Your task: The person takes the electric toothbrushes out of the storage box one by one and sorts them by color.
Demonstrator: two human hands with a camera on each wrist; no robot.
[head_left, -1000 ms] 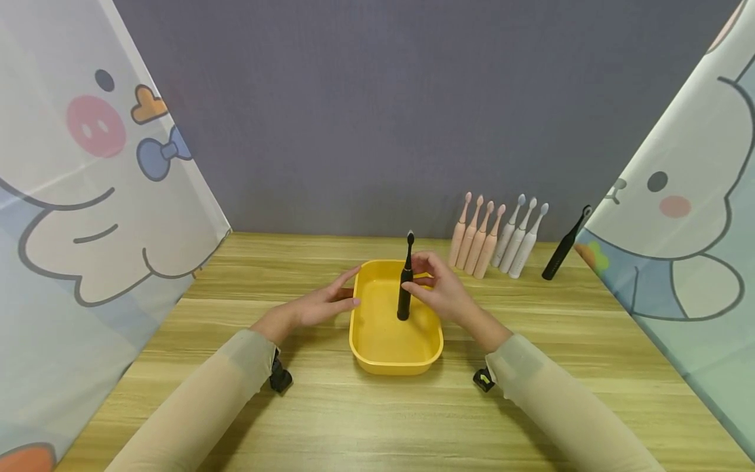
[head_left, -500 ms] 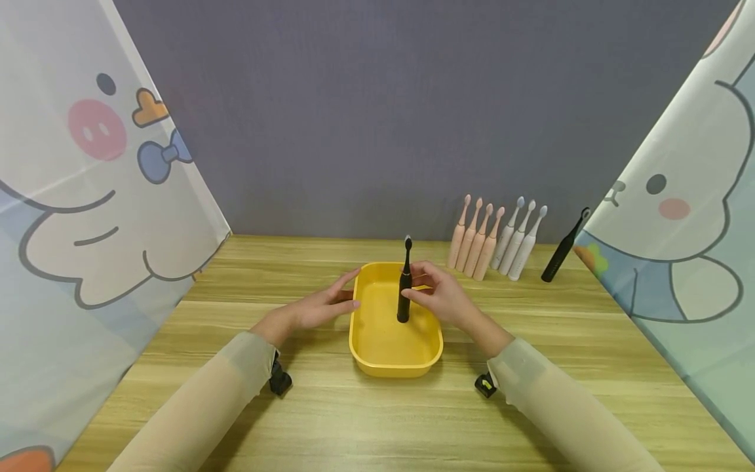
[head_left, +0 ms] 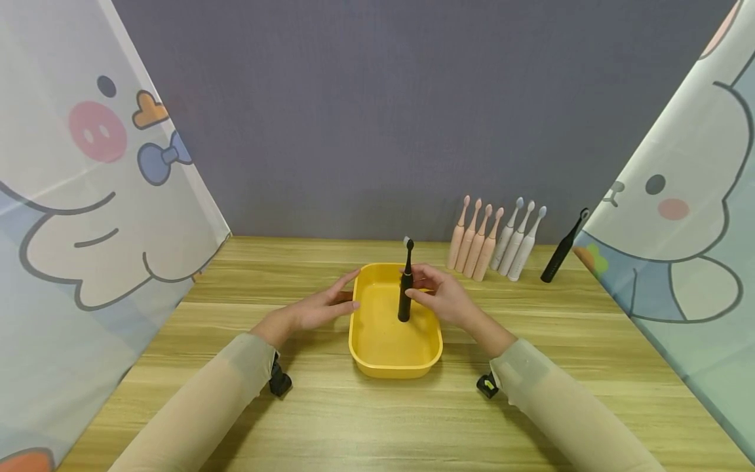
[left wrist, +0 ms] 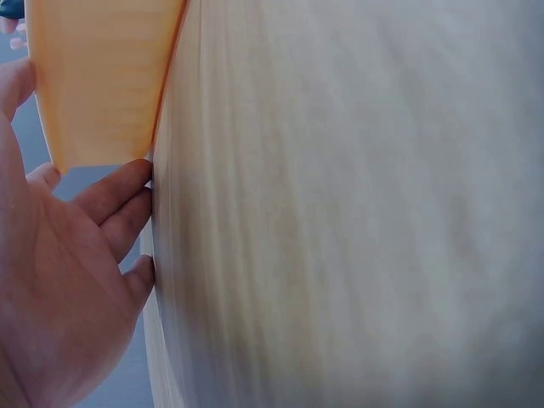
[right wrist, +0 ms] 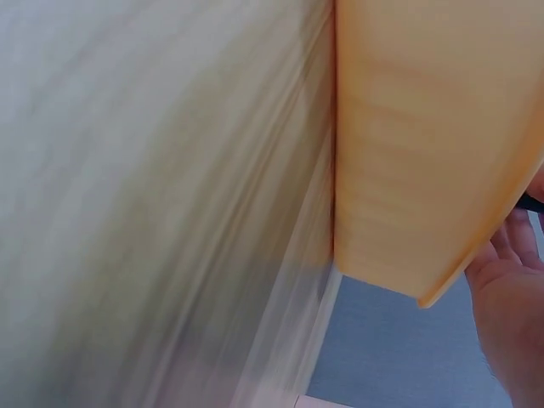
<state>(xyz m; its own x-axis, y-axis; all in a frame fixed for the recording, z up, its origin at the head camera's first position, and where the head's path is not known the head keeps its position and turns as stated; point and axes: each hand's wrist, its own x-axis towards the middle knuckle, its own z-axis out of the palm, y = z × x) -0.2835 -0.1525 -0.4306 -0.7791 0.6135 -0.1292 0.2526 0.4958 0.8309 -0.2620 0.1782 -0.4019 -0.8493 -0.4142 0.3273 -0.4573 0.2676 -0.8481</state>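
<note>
Upright over the yellow basin point(head_left: 377, 341), a black electric toothbrush point(head_left: 405, 298) is pinched between the thumb and fingers of my right hand point(head_left: 442, 295). Whether its lower end touches the basin floor I cannot tell. My left hand point(head_left: 315, 308) lies against the basin's left side, thumb at the rim and fingers extended along the outer wall. The left wrist view shows this hand point(left wrist: 68, 280) next to the orange-looking basin wall point(left wrist: 102, 85), its fingertips near the tabletop. In the right wrist view, the right hand point(right wrist: 510, 314) shows only partly beyond the basin's side point(right wrist: 416, 153).
Behind the basin to the right, several pink electric toothbrushes point(head_left: 472, 249) stand in a row beside three white ones point(head_left: 519, 249). Another black toothbrush point(head_left: 560, 252) is farther right. A grey partition point(head_left: 377, 131) rises behind the wooden table point(head_left: 377, 419), with printed cloths at both sides.
The black toothbrush has turned slightly in my right hand, its bristles now showing toward the left. My left hand stays at the basin's side.
</note>
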